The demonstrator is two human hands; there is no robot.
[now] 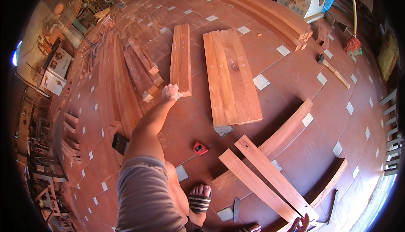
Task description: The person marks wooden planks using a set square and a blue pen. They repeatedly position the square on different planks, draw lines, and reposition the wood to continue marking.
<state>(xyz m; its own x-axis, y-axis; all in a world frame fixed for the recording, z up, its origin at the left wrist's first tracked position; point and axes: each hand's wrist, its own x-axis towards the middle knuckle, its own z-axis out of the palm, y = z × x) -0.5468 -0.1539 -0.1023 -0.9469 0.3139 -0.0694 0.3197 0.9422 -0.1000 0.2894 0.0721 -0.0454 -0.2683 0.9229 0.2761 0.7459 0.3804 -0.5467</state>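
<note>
Gripping the near end of a long reddish timber block [180, 57], the person's left hand [171, 92] holds it on the tiled floor [190, 122], just left of a wider set of planks [232, 78]. The right hand [300, 223], partly cut off at the lower edge, has bent fingers by the near ends of two narrow slats [274, 173], but whether it grips them cannot be told. Between block and sandalled foot [200, 198] lies a red tape measure [200, 148]
</note>
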